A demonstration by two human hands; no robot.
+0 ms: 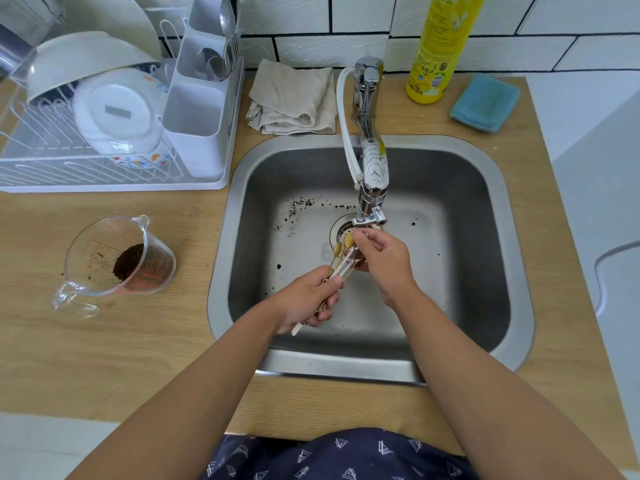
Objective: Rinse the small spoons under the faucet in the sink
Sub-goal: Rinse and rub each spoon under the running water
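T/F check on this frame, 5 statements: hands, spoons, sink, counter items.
1. The left hand grips the handles of the small spoons. True.
2. The spoon bowls are held beside the dish rack. False: they are over the sink, just below the faucet outlet, where the right hand closes round them.
3. The glass measuring cup on the counter is empty. False: it holds dark grounds at the bottom.
4. Dark specks lie on the sink floor near the drain. True.
5. The blue sponge lies inside the sink. False: it lies on the counter, right of the yellow bottle.
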